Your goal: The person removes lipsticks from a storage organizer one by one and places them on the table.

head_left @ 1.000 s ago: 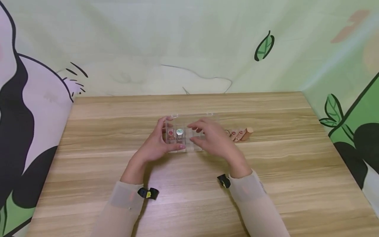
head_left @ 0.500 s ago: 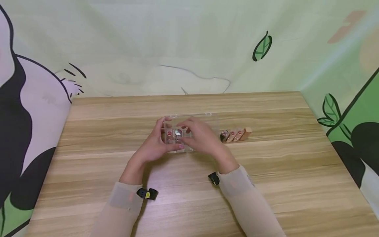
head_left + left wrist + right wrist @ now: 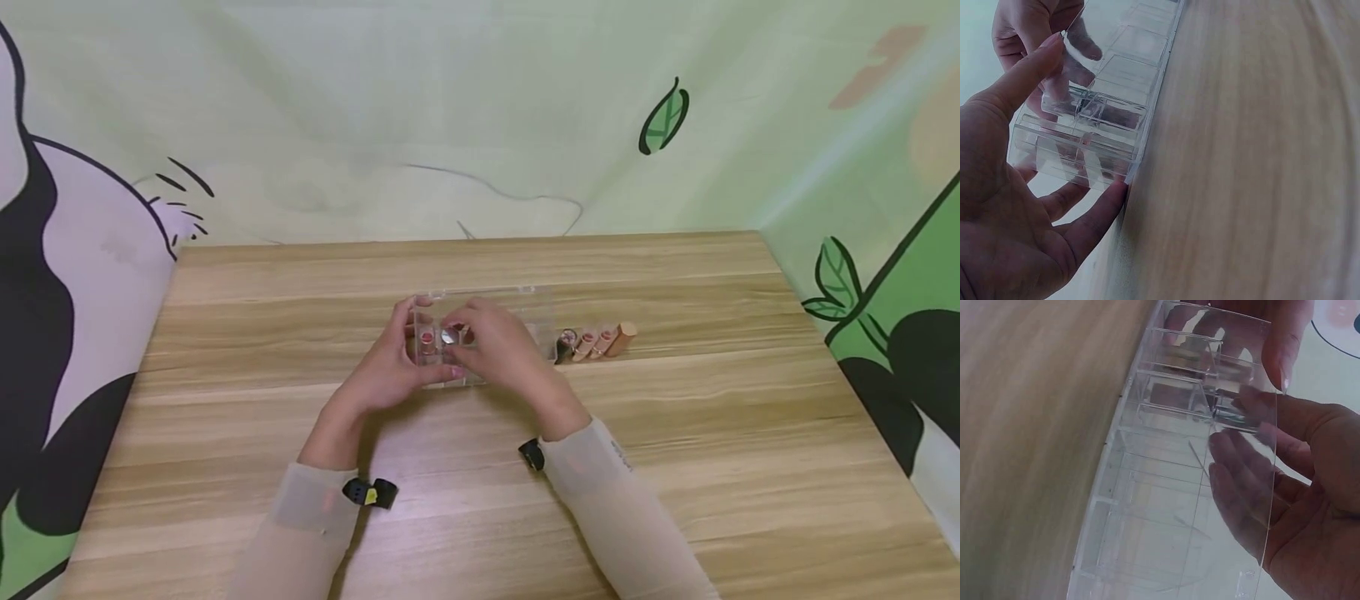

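Observation:
A clear plastic organizer box with compartments sits on the table. My left hand grips its left end, thumb along the near side and fingers around the end. In the leftmost compartment stands a small tube with a red top. Beside it is a small cylindrical tube with a shiny silver round top, which my right hand pinches between thumb and fingers. In the right wrist view, the fingers reach behind the clear wall to the silver tube. The right hand covers the box's middle in the head view.
Right of the box, several small cosmetics lie in a row: a dark tube with a patterned round top, pinkish lipstick tubes and a copper-coloured one. The wooden table meets a painted wall at the back.
My right hand has moved left across the box, and its fingers have closed around the silver-topped tube. The left hand keeps its grip on the box end.

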Demonstrator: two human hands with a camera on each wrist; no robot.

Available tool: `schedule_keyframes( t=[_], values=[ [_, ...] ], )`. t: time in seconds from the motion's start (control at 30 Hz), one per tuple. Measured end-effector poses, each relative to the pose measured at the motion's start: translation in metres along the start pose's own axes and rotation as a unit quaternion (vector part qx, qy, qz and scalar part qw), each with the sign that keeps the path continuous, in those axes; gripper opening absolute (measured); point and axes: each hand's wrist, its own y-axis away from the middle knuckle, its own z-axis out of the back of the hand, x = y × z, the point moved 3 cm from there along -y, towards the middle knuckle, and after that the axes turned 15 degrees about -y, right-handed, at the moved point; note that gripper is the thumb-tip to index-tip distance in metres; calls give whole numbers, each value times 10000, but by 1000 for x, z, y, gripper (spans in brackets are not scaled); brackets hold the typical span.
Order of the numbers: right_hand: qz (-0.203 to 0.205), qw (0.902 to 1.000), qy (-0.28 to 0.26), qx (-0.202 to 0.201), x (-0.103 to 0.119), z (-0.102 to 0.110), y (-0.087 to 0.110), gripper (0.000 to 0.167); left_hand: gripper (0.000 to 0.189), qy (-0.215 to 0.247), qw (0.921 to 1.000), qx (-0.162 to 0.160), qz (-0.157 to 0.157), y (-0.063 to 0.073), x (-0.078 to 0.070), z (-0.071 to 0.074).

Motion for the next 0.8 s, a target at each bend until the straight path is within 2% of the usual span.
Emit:
schedule_keyframes(
  t=[0.27, 0.5, 0.67, 0.8],
  values=[
    [87, 9999, 47, -35, 4, -5, 2, 33, 103, 130, 9999, 35, 49, 9, 5, 1],
    [309, 9989, -104, -335, 14, 12, 2, 27, 103, 31, 10000, -36, -66, 3, -1, 7],
    [284, 9988, -121, -372, 17, 22, 10, 29, 104, -33, 10000, 67, 35, 1, 0, 2],
    [333, 9974, -342, -547, 17, 33, 18, 31, 104, -14, 10000, 53, 23, -1, 0, -2]
  ],
)
